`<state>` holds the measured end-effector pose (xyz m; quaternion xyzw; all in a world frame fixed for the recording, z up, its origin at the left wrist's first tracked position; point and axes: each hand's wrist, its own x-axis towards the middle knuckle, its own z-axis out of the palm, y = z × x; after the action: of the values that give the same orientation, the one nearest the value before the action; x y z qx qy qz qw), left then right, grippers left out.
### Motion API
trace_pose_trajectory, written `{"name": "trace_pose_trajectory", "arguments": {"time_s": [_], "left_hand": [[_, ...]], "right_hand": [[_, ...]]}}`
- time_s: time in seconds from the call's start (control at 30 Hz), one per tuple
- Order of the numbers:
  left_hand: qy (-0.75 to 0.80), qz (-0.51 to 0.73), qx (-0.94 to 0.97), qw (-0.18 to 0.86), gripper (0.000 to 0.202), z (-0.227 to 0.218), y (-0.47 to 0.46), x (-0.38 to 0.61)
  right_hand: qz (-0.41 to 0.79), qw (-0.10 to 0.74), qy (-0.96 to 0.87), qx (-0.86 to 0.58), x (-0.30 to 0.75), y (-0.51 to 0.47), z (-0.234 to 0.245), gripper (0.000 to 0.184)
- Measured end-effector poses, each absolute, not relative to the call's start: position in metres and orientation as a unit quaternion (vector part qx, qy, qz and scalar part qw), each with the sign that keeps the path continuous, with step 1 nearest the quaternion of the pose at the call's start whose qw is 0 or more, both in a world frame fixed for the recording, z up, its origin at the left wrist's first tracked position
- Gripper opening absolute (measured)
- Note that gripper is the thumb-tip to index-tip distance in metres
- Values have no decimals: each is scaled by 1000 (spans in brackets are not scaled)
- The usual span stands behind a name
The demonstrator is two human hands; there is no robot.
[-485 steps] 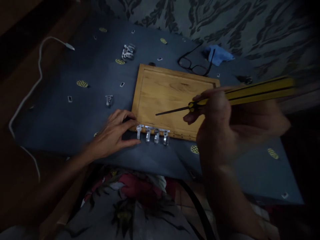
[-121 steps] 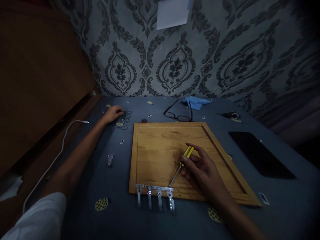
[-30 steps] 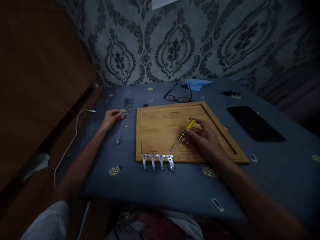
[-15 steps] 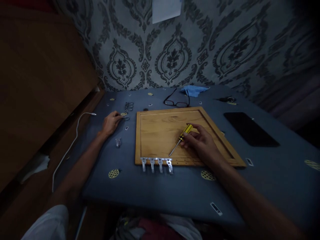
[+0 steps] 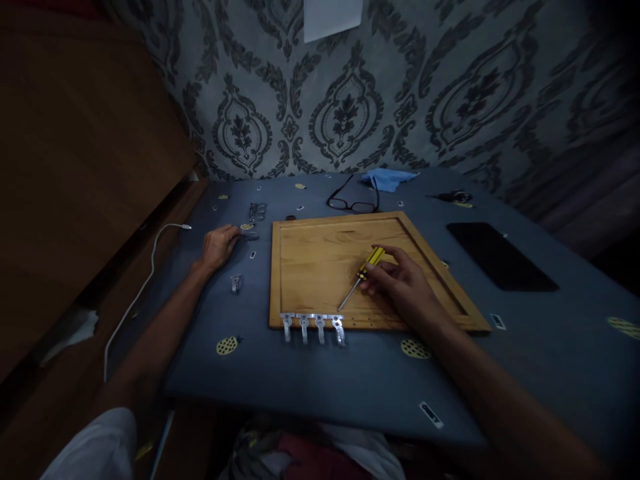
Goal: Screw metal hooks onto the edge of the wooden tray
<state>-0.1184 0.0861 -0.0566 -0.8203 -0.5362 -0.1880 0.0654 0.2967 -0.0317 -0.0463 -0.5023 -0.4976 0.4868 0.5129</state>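
Note:
A wooden board (image 5: 320, 260) lies on a blue cloth-covered table (image 5: 310, 380). Several metal hooks (image 5: 313, 328) hang in a row along its near edge. My right hand (image 5: 400, 283) rests on the board, closed round a yellow-handled screwdriver (image 5: 363, 273) whose tip points down-left toward the hooks. My left hand (image 5: 220, 245) lies on the cloth left of the board, fingers curled on a small metal piece (image 5: 250, 235). One loose hook (image 5: 235, 283) sits just nearer than that hand, and a small pile of hooks (image 5: 257, 212) lies farther back.
Glasses (image 5: 353, 200) and a blue cloth (image 5: 387, 179) lie behind the board. A black phone (image 5: 500, 257) is on the right. A white cable (image 5: 145, 280) runs off the table's left side. Patterned wallpaper rises behind; a wooden panel stands at left.
My left hand went from the pile of hooks at the back toward me with a small metal piece. The right hand and screwdriver have stayed on the board.

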Motion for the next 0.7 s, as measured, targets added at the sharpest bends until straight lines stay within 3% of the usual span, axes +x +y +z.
{"name": "trace_pose_trajectory", "arguments": {"time_s": [0.7], "left_hand": [[-489,-186,-850,65,31,-58,87,-113]], "right_hand": [[490,507,-498,-505,296,-34,-43,70]]}}
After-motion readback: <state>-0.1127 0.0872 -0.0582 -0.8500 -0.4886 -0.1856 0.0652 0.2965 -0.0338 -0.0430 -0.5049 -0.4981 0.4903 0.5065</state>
